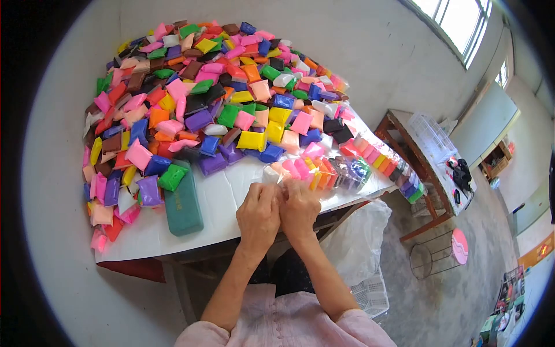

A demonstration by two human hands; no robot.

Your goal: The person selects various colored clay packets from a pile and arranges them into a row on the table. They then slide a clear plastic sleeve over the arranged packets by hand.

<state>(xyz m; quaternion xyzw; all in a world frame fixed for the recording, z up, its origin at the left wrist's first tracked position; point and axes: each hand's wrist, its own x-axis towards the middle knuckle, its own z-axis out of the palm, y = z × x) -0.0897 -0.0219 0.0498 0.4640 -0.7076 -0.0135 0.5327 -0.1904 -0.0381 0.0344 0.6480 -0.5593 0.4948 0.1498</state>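
A clear plastic bag (324, 172) filled with a row of small coloured packets lies along the table's front edge. At its near left end my left hand (258, 213) and my right hand (299, 209) come together, fingers closed in a pinch on the plastic. The fingertips partly hide the bag's end. White, pink, yellow, orange and dark packets show through the film. Left of my hands, a green oblong box (184, 202) rests on the white table cover (222, 199).
A big heap of coloured packets (199, 118) covers most of the table against the wall. Another filled bag (393, 168) lies at the right corner. Below the edge hang translucent plastic bags (361, 231) over a white basket (370, 294). A stool (459, 247) stands right.
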